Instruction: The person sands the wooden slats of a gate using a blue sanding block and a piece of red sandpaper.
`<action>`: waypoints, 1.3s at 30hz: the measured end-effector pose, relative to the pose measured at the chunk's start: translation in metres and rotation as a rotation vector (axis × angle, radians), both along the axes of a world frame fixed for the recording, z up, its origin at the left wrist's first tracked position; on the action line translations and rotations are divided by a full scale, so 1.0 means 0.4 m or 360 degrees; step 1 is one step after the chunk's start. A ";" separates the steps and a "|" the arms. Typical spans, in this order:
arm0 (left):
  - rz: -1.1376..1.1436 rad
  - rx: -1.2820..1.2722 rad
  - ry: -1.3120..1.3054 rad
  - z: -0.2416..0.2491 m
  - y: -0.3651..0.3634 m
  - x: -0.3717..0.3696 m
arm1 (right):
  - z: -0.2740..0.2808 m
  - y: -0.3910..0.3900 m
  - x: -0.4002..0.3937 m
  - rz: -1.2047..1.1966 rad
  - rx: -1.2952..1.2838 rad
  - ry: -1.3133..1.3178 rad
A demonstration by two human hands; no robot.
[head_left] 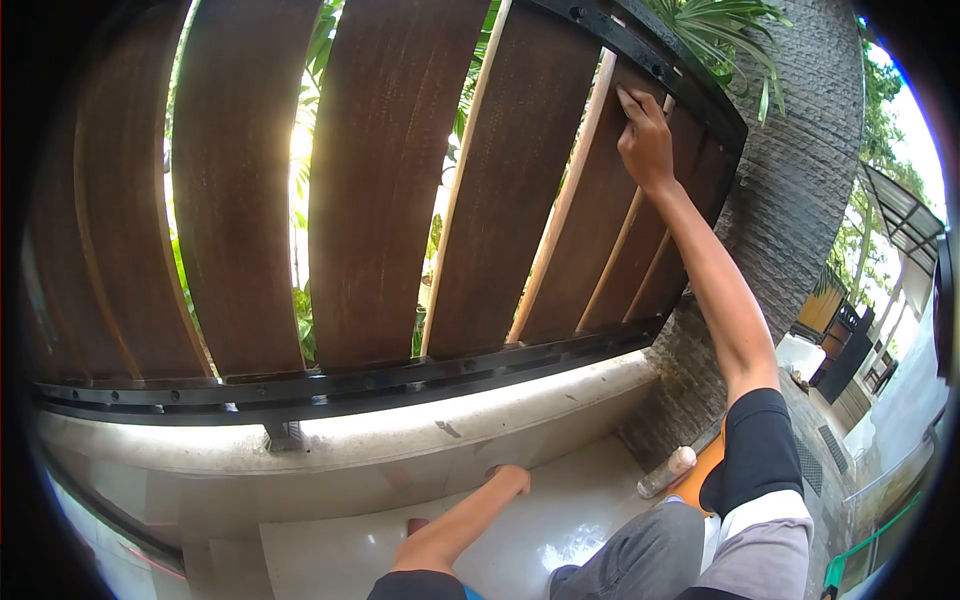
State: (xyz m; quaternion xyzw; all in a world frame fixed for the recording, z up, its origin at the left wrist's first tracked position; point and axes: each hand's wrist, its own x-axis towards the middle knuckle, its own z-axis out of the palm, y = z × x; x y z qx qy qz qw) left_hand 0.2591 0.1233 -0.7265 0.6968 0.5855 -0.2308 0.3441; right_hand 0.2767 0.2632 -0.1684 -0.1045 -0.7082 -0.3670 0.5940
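I have my right hand (648, 140) raised to the upper part of a dark brown wooden slat (590, 240), its fingers bent close together and touching the surface; I cannot tell whether they pinch anything small. That slat stands in a fence panel ahead of me, between an upper black metal rail (640, 55) and a lower black metal rail (370, 383), beside a textured pillar (800, 180). My left hand (515, 480) hangs low near the pale concrete ledge (400, 430), its fingers mostly hidden, so I cannot tell their state. A cylindrical container (665, 473) is near the pillar's base.
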 end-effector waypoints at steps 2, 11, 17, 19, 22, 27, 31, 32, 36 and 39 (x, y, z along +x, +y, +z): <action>0.0010 0.0010 -0.0013 -0.011 -0.008 0.006 | 0.002 0.007 0.025 -0.0062 0.0068 0.0094; 0.0028 -0.0063 0.0017 -0.010 -0.004 -0.001 | 0.019 0.106 0.047 -0.0025 -0.0201 0.0380; 0.0021 -0.0025 0.0013 -0.037 -0.009 -0.002 | -0.020 0.046 0.019 0.0050 -0.0084 0.0143; 0.0039 -0.0016 0.0068 -0.051 0.001 -0.006 | -0.009 0.024 -0.009 0.0053 -0.0099 0.0374; 0.0151 -0.0012 -0.0037 -0.046 0.003 -0.007 | -0.015 -0.016 -0.034 0.0171 0.0197 -0.0137; 0.0043 -0.0010 0.0034 -0.015 0.003 -0.006 | -0.031 -0.008 -0.092 0.0186 0.0081 0.0327; 0.0060 -0.0011 0.0031 -0.002 0.003 -0.003 | -0.016 0.028 -0.061 0.0225 0.0034 0.0345; 0.0061 -0.0008 0.0030 -0.002 0.004 -0.005 | -0.011 0.050 -0.046 0.0140 -0.0066 0.0505; 0.0087 0.0031 -0.0005 -0.013 -0.005 -0.006 | -0.013 0.021 -0.017 -0.0140 0.0133 0.0289; 0.0052 -0.0016 0.0004 -0.040 -0.003 0.006 | -0.009 0.029 -0.006 -0.0212 0.0223 0.0270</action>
